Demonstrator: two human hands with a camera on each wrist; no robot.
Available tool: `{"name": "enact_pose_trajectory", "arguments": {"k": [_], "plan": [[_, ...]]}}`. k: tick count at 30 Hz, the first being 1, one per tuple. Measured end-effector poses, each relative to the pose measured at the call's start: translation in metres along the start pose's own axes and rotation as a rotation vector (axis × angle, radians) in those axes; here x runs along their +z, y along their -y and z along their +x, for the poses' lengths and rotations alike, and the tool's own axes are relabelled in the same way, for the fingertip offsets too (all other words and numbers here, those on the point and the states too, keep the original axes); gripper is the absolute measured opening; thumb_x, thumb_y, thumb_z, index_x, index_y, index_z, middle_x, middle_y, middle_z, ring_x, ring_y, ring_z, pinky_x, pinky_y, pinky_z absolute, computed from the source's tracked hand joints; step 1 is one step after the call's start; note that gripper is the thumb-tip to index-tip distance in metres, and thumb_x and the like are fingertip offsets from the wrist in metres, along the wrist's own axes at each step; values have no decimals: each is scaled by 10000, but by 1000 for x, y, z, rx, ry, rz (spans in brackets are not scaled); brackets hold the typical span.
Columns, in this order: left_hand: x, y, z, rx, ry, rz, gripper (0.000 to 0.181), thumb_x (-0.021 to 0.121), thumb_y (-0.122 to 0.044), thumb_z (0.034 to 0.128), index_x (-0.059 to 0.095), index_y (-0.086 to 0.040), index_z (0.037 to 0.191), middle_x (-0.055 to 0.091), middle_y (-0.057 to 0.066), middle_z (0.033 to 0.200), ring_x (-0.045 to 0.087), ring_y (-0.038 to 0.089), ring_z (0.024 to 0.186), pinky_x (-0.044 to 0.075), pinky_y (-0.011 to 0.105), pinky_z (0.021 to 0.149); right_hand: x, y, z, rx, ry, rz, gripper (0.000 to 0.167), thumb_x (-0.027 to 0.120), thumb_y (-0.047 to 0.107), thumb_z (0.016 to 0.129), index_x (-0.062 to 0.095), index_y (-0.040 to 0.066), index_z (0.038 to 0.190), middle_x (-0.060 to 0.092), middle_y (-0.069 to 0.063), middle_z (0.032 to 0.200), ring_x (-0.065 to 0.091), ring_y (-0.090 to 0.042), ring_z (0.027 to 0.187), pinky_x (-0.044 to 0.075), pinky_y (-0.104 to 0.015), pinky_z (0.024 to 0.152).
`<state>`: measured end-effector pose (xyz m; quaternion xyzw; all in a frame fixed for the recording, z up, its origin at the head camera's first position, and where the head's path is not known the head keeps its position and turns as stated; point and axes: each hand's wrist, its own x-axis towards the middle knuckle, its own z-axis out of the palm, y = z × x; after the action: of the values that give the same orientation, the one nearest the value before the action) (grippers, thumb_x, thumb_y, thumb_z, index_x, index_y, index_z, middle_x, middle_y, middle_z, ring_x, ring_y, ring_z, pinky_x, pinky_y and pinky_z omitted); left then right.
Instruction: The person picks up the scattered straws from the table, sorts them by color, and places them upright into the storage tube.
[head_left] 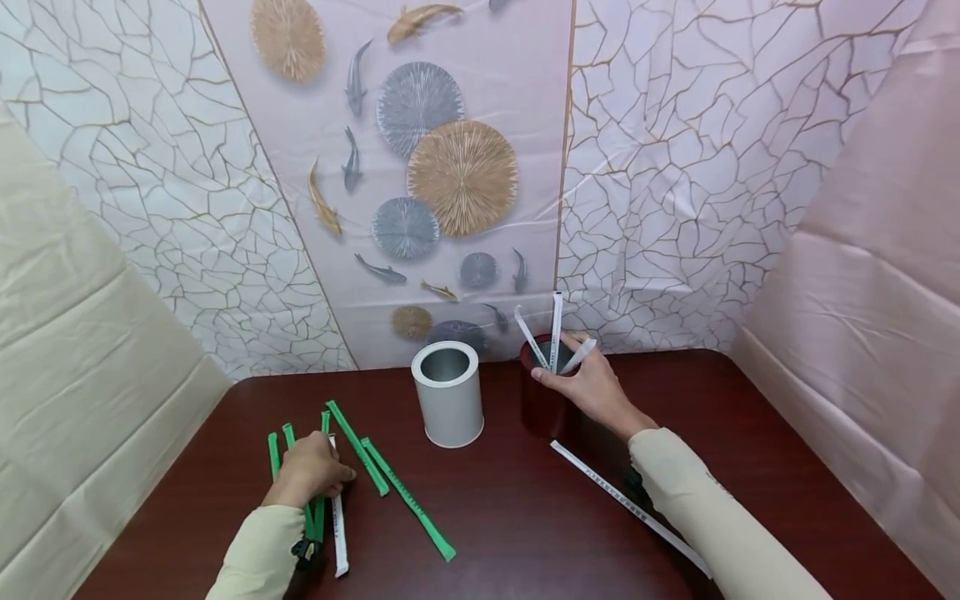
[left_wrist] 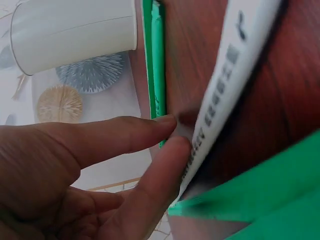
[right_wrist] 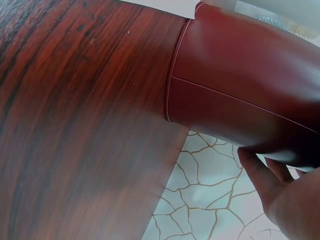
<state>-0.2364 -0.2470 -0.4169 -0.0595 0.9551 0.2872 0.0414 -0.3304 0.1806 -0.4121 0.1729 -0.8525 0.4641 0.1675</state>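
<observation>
On the table's left, my left hand point(head_left: 311, 468) reaches down over several slim green wrapped sticks point(head_left: 408, 500) and a white wrapped stick point(head_left: 339, 533) with black print. In the left wrist view, thumb and a finger are close together beside the white stick point(left_wrist: 220, 90); one fingertip seems to touch it, without a visible pinch. My right hand point(head_left: 592, 385) holds the dark red cup point(head_left: 542, 404) near its rim, thumb in front, other fingers partly hidden behind. Three white wrapped sticks point(head_left: 556, 329) stand in that cup. The right wrist view shows fingers against the cup's side point(right_wrist: 240, 75).
A light grey cup point(head_left: 452, 408) stands upright left of the dark red one. Another white wrapped stick point(head_left: 622, 500) lies by the right forearm. The dark wooden table point(head_left: 495, 533) meets a patterned cloth backdrop point(head_left: 660, 208) at its far edge.
</observation>
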Motion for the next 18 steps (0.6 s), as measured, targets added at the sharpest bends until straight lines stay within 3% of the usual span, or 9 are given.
{"name": "enact_pose_trajectory", "arguments": {"k": [5, 7, 15, 18], "plan": [[-1, 1, 2, 17, -70, 123, 478, 824, -120, 875, 490, -123, 534, 515, 35, 491, 538, 165, 444, 363, 265, 449, -2, 1, 1, 15, 3, 1, 751, 881, 313, 883, 564, 78, 1522, 497, -185, 1467, 505, -322, 1240, 453, -473, 997], [-1, 1, 3, 17, -73, 149, 436, 818, -126, 884, 542, -93, 548, 504, 25, 489, 501, 148, 438, 364, 265, 448, -3, 2, 2, 14, -2, -1, 748, 880, 306, 883, 565, 81, 1523, 498, -185, 1464, 509, -320, 1229, 455, -465, 982], [-3, 3, 4, -28, -49, 134, 349, 763, -109, 913, 609, -34, 610, 559, 70, 524, 523, 161, 446, 392, 262, 442, 0, 3, 1, 15, 4, -11, 749, 876, 313, 883, 564, 80, 1523, 501, -183, 1467, 522, -316, 1192, 473, -433, 936], [-4, 1, 5, -14, -56, 126, 360, 764, -127, 913, 603, -53, 599, 583, 76, 531, 544, 171, 455, 392, 268, 444, 0, 2, 0, 24, 0, -15, 752, 876, 316, 883, 562, 87, 1526, 495, -179, 1474, 522, -314, 1188, 480, -424, 917]]}}
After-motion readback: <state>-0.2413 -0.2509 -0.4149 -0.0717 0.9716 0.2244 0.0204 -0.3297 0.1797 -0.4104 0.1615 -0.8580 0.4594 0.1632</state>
